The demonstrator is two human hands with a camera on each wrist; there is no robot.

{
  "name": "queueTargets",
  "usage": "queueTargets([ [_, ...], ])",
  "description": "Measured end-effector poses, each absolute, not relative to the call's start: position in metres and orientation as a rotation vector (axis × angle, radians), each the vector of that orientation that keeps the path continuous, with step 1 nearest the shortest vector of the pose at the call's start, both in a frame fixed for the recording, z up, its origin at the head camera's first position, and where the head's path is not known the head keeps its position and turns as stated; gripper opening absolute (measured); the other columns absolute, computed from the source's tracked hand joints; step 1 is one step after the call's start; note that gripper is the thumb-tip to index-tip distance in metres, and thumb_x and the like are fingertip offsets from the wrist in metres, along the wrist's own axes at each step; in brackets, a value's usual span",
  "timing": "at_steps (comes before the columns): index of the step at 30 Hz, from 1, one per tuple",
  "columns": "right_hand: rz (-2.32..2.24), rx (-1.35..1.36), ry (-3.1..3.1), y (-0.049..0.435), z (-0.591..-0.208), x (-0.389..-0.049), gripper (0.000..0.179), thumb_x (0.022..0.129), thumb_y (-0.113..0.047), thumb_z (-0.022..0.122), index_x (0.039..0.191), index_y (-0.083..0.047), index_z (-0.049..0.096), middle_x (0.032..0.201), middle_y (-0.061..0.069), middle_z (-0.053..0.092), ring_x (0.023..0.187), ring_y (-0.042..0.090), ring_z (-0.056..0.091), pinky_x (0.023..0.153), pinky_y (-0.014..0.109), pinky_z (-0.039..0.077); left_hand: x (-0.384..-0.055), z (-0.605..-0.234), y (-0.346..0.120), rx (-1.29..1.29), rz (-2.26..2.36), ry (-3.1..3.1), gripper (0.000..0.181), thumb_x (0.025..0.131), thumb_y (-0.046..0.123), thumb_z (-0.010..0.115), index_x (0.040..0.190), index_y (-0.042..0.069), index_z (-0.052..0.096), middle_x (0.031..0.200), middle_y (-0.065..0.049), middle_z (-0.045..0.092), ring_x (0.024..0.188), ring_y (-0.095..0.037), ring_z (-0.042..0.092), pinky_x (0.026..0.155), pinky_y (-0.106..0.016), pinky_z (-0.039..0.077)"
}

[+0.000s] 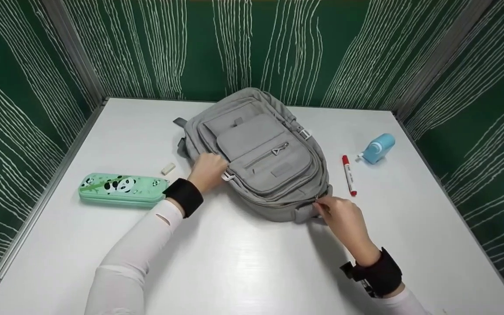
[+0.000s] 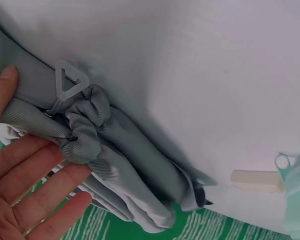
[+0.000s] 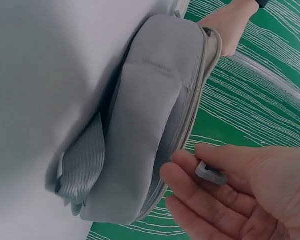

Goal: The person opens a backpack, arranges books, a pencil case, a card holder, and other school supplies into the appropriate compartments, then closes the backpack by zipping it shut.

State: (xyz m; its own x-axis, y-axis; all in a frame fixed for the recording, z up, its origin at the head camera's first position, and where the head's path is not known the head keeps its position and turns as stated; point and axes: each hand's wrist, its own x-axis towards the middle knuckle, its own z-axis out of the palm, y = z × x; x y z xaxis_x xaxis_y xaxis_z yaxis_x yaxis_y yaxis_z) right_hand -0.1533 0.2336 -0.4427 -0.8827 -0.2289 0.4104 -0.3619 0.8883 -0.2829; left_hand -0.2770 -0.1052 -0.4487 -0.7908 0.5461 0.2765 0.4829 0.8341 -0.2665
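Observation:
A grey backpack (image 1: 258, 144) lies front side up on the white table, tilted to the left at its top. My left hand (image 1: 209, 169) grips its left side edge. In the left wrist view the thumb presses one side of the bunched fabric (image 2: 82, 132) and the fingers lie under the other, close by a pale triangular zipper pull (image 2: 70, 81). At the bag's lower right corner my right hand (image 1: 341, 216) pinches another zipper pull (image 3: 211, 175) between thumb and forefinger. A gap shows along the zipper seam beside it.
Left of the bag lie a green panda pencil case (image 1: 123, 189), near my left wrist, and a whitish eraser (image 1: 168, 168). On the right are a red-and-white marker (image 1: 349, 176) and a blue bottle (image 1: 378, 148) on its side. Green walls with white lines stand behind the table.

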Motion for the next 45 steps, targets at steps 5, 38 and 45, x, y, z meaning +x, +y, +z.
queueTargets([
  [5, 0.514, 0.440, -2.677, 0.233, -0.444, -0.155, 0.008, 0.089, -0.007, 0.078, 0.082, -0.005, 0.074, 0.076, 0.010, 0.075, 0.063, 0.024, 0.068, 0.056, 0.040, 0.052, -0.266, -0.449, -0.092, -0.743, 0.249, -2.667, 0.016, 0.075, 0.009, 0.080, 0.064, 0.012, 0.069, 0.067, -0.003, 0.072, 0.062, -0.021, 0.070, 0.053, -0.037, 0.057],
  [38, 0.536, 0.454, -2.709, 0.231, -0.452, -0.158, 0.010, 0.089, -0.010, 0.078, 0.080, -0.008, 0.074, 0.071, 0.006, 0.073, 0.057, 0.016, 0.060, 0.052, 0.036, 0.046, -0.247, -0.449, -0.148, -1.016, -0.135, -2.733, 0.058, 0.079, 0.055, 0.082, 0.114, 0.009, 0.075, 0.120, -0.010, 0.074, 0.110, -0.032, 0.070, 0.092, -0.047, 0.060],
  [45, 0.550, 0.449, -2.693, 0.232, -0.453, -0.157, 0.006, 0.088, -0.009, 0.079, 0.084, -0.006, 0.076, 0.077, 0.009, 0.077, 0.064, 0.025, 0.070, 0.057, 0.043, 0.054, -0.255, -0.451, -0.162, -0.937, -0.114, -2.743, 0.029, 0.081, 0.028, 0.087, 0.098, 0.007, 0.077, 0.099, -0.010, 0.074, 0.093, -0.030, 0.070, 0.077, -0.045, 0.061],
])
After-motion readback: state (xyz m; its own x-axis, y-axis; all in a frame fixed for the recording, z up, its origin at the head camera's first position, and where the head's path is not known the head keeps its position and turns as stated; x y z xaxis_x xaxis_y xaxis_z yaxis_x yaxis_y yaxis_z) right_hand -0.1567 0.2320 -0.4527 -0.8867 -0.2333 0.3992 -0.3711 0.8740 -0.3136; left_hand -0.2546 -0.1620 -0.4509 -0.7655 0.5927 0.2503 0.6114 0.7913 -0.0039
